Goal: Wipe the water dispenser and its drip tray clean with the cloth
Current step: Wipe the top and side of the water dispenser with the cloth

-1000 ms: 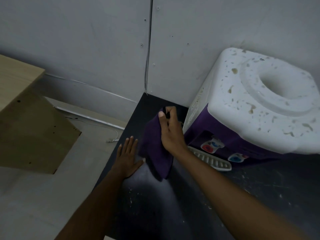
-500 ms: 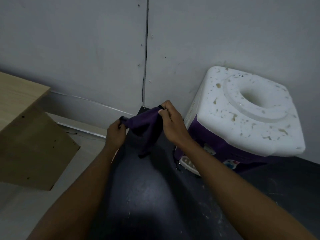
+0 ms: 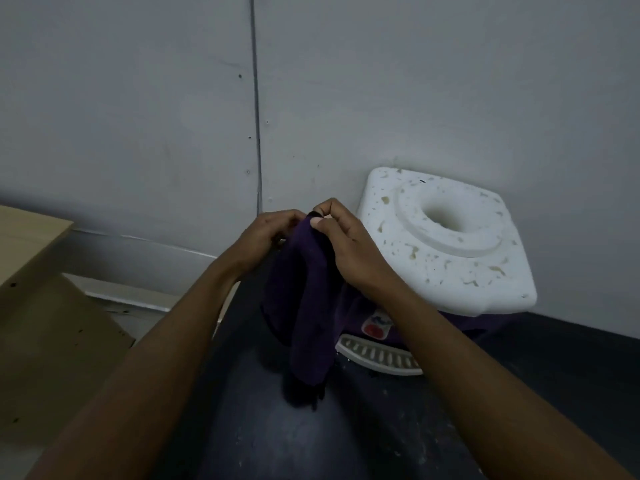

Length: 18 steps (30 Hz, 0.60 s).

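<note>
1. Cloth [image 3: 308, 306], dark purple, hangs in the air in front of the person, over the left part of the dark surface [image 3: 277, 427]. Whether its lower end touches the surface cannot be told.
2. The left hand [image 3: 266, 237] grips the upper edge of the cloth from the left side, with the fingers curled on the fabric.
3. The right hand [image 3: 349, 251] pinches the top of the cloth between thumb and forefinger; its other fingers are bent.
4. Both hands are close together at the top of the cloth.
5. The dispenser [image 3: 450, 244] stands on the surface at the right, against the grey wall [image 3: 138, 116]. Its white top has a round hollow in the middle and many brownish spots. The body under the top is purple.
6. The drip tray [image 3: 377, 356], white with slots, sticks out at the foot of the dispenser toward the person. The right forearm covers its right end, and the cloth hangs just beside its left end.
7. A red tap [image 3: 375, 329] shows just above the tray, between the cloth and the right forearm.
8. A wooden panel [image 3: 41, 306] stands at the left, apart from the surface.
9. Pale specks lie on the surface near the tray.
</note>
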Tool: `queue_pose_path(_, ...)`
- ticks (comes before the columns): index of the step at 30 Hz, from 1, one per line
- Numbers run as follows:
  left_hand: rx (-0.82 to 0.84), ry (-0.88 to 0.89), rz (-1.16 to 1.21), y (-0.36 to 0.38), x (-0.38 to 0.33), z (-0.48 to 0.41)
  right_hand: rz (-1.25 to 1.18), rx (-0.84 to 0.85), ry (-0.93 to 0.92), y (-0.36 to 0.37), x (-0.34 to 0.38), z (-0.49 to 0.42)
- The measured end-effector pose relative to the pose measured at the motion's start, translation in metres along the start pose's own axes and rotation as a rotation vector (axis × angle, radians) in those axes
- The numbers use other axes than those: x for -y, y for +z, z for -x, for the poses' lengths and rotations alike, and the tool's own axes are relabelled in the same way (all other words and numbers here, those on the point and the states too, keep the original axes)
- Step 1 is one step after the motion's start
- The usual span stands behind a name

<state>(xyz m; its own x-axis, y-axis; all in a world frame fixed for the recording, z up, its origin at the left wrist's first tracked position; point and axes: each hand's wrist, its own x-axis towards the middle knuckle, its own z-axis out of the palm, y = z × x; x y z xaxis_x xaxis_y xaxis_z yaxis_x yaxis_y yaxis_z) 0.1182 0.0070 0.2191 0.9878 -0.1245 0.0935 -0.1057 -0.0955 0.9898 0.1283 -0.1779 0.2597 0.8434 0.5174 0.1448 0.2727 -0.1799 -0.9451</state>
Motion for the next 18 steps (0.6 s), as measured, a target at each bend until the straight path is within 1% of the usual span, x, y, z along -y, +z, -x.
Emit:
queue_pose_path(3, 0.130, 0.017, -0.133, -0.003, -0.017, -0.002, -0.026, -0.019, -0.011, -0.015, 0.010, 0.012)
queue_pose_path(5, 0.153, 0.033, -0.261, -0.004, -0.030, -0.004, -0.025, -0.037, -0.029, -0.024, 0.013, 0.019)
queue_pose_path(6, 0.134, 0.056, -0.335, -0.005, -0.036, -0.007, -0.012, -0.053, -0.044, -0.029, 0.014, 0.021)
queue_pose_path(8, 0.026, 0.121, -0.462, -0.007, -0.044, -0.012, 0.035, -0.096, -0.069, -0.039, 0.012, 0.026)
queue_pose_path(11, -0.188, 0.191, -0.567, -0.003, -0.057, -0.017, 0.123, -0.195, -0.093, -0.056, 0.007, 0.034)
queue_pose_path(14, -0.344, 0.171, -0.672, 0.016, -0.066, -0.023, 0.203, -0.314, -0.111, -0.070, 0.007, 0.038)
queue_pose_path(15, -0.364, 0.144, -0.639, 0.025, -0.069, -0.026, 0.236, -0.352, -0.111, -0.075, 0.008, 0.038)
queue_pose_path(16, -0.365, 0.102, -0.533, 0.034, -0.071, -0.029, 0.267, -0.381, -0.100, -0.079, 0.008, 0.039)
queue_pose_path(18, -0.335, 0.016, -0.195, 0.054, -0.075, -0.036, 0.333, -0.430, -0.077, -0.089, 0.008, 0.040)
